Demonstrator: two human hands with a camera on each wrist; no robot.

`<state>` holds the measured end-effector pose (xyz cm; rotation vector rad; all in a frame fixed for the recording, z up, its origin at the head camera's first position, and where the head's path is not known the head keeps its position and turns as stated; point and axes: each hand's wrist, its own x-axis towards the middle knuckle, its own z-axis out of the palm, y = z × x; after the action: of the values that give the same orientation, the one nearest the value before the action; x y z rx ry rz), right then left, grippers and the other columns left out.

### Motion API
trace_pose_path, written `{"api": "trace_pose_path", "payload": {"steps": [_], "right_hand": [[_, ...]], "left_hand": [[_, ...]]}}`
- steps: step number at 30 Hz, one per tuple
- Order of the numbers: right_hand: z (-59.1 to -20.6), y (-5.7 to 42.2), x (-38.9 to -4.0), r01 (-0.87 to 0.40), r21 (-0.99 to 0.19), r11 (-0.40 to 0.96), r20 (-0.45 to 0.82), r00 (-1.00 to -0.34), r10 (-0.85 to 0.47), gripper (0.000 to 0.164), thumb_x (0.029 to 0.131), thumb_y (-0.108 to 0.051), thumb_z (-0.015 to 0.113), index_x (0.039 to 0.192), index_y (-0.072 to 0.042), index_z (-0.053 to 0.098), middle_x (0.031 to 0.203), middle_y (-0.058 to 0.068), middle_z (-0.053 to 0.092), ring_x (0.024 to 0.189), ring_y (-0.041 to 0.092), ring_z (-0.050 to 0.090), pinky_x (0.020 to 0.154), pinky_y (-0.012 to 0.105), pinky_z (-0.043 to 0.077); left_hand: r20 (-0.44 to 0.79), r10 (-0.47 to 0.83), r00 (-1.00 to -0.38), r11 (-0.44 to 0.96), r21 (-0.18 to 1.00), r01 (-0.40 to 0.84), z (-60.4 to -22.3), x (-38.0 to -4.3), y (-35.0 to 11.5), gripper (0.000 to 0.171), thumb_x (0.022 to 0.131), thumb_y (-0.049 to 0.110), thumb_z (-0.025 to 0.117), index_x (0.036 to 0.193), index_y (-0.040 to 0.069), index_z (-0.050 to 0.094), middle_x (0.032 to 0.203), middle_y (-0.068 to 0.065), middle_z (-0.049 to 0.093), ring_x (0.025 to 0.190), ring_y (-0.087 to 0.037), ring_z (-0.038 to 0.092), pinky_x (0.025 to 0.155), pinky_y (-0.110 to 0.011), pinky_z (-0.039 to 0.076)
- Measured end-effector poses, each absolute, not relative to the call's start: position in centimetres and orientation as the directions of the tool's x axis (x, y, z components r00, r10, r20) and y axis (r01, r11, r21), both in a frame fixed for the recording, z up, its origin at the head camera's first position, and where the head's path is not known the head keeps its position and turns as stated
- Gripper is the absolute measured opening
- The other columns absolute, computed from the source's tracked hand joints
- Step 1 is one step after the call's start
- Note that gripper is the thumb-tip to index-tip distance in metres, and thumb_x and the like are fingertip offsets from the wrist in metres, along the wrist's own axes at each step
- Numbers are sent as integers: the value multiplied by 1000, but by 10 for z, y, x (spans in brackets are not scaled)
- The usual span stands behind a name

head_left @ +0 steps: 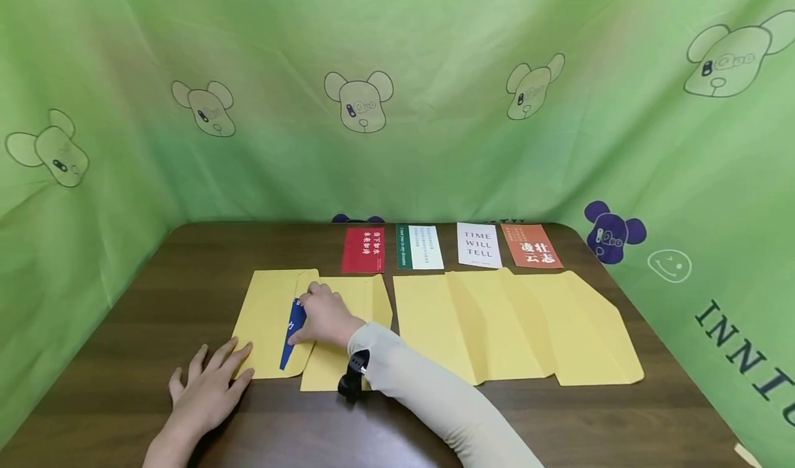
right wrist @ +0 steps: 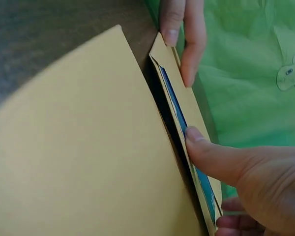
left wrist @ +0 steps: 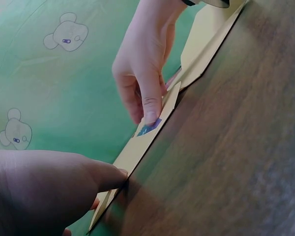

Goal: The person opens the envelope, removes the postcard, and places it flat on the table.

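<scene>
A dark blue card (head_left: 290, 326) lies mostly inside the leftmost yellow envelope (head_left: 261, 316), a slanted strip of it showing at the envelope's right-hand opening. My right hand (head_left: 326, 316) reaches over from the right and holds the card at that exposed edge; the thumb (right wrist: 196, 140) presses on it and the other fingers curl toward its far end. With fingers spread, my left hand (head_left: 208, 388) rests at the envelope's lower left edge, fingertips touching the paper. The right forearm partly covers a second yellow envelope (head_left: 348, 292) beneath the first one's right side.
Three more yellow envelopes (head_left: 428, 323) overlap in a row to the right, flaps unfolded. Behind them lie a red card (head_left: 363, 250), a green-and-white card (head_left: 420, 247), a white card (head_left: 479, 245) and an orange card (head_left: 531, 246). A green curtain (head_left: 397, 164) surrounds the wooden table (head_left: 155, 302).
</scene>
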<state>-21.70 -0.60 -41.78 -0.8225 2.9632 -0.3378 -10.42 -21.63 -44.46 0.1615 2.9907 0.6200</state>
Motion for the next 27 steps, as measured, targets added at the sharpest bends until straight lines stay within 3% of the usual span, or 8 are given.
{"api": "trace_pose_path", "payload": {"steps": [4,11,18,27], "right_hand": [[-419,-5,-219,-456,-245,855,-22,-879,-475,88,69,-57,86,129,2,62,121,11,53,104,21,47,87,31,47],[-418,-7,-222,-461,-255,850,-35,-874,-485,77,67,-57,88,114,2,69,116,10,53,100,19,47,83,26,47],[-414,-8,-223,-466,-283,838,-28,-870,-493,89,66,-53,90,126,3,56,111,9,54,98,19,47,87,24,46],[-415,-9,-222,-413,-451,791,-23,-881,-473,86,65,-38,94,124,1,46,103,8,53,95,20,49,87,26,46]], "left_hand": [[-54,117,-992,912,400,86,-446,-103,-217,54,103,45,48,146,12,51,153,-19,37,136,-58,15,94,-80,6],[-52,114,-992,912,401,84,-447,-102,-217,55,103,46,47,146,12,51,153,-20,37,135,-59,16,94,-81,6],[-62,114,-992,913,401,80,-445,-103,-218,55,103,46,47,146,12,50,154,-19,36,136,-59,15,94,-80,6],[-75,119,-990,913,400,80,-444,-105,-216,55,103,44,48,147,12,50,154,-20,35,136,-59,15,94,-81,5]]}}
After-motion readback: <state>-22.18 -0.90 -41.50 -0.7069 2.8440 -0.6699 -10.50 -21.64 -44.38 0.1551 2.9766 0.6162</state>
